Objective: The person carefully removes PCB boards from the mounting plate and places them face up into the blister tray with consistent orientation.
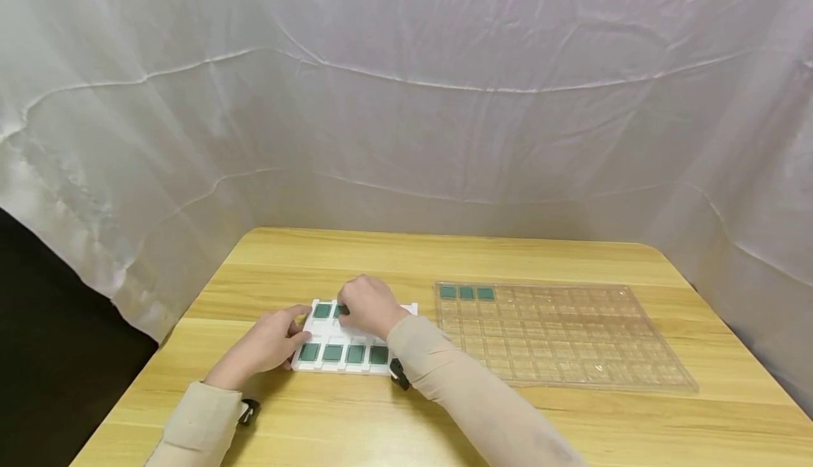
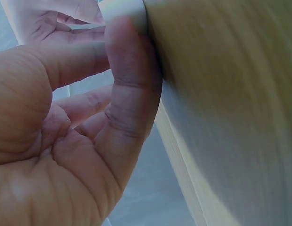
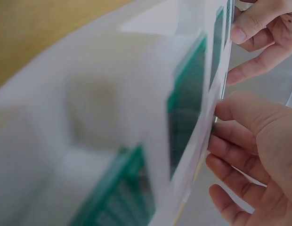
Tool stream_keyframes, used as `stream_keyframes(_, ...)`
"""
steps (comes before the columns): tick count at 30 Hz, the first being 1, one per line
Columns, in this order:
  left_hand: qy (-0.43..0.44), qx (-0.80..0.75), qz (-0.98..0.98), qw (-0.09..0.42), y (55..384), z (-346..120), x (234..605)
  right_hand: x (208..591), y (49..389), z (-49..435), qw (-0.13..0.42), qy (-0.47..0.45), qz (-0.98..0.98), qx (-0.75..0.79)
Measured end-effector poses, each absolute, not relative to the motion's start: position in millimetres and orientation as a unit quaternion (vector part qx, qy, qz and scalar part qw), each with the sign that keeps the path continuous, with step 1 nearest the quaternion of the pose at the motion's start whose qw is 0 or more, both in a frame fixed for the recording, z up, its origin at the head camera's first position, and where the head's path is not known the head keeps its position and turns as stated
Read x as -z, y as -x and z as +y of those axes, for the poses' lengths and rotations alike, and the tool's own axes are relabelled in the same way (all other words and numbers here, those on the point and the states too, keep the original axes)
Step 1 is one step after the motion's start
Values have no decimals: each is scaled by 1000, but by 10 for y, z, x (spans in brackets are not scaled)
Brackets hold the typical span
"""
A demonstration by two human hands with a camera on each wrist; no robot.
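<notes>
A white tray with small green square circuit boards in its pockets lies in front of me. My left hand grips the tray's left edge, and the left wrist view shows its fingers curled at the white rim. Over the upper row, my right hand pinches a green square circuit board between thumb and fingers. In the right wrist view the right hand meets the far side of the tray, and most of the pinched board is hidden.
A clear plastic tray with a grid of pockets lies to the right, three green boards in its far left corner. Beneath is a wooden table. Pale cloth hangs behind and at the sides.
</notes>
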State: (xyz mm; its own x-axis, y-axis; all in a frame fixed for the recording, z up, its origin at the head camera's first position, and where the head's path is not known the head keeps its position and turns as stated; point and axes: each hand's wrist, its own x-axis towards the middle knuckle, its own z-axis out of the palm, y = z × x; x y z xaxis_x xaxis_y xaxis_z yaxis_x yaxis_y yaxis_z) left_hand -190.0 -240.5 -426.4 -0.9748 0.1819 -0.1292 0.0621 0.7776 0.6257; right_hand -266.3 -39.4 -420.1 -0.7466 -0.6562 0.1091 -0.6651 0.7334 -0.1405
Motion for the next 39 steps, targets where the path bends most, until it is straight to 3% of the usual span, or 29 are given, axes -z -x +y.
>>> stream_keyframes(29, -62, -325, 939, 96, 1885, -2409, 4239, 4124, 2665, -279, 18, -348, -933, -89)
stream_keyframes(39, -66, -321, 940, 93, 1881, -2404, 4234, 4107, 2692, -100, -10, -334, -936, -110)
